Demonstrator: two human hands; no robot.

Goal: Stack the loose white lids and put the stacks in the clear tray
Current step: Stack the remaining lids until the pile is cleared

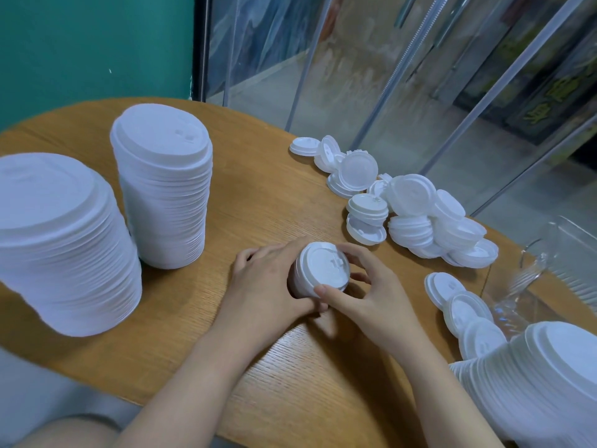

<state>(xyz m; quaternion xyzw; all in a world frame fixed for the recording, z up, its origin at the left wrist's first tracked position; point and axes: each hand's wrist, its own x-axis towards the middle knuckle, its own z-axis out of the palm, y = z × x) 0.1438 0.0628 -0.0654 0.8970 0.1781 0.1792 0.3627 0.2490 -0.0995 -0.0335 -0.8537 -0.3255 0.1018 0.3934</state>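
1. Hands, left hand [268,286] and right hand [371,295], are pinching a short lid stack [319,270] between them, over the table [258,195].
2. Loose lids [420,218] are lying beyond the grip; the clear tray [562,253] is sitting to its right.
3. Uneven squeezing is risking a skewed, spilling stack.

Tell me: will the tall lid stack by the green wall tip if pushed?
Probably, if pushed high: the tall stack is far taller than wide and stands free on the table. It is likely light, being thin lids. Its layers look loosely nested, so they may shear apart.
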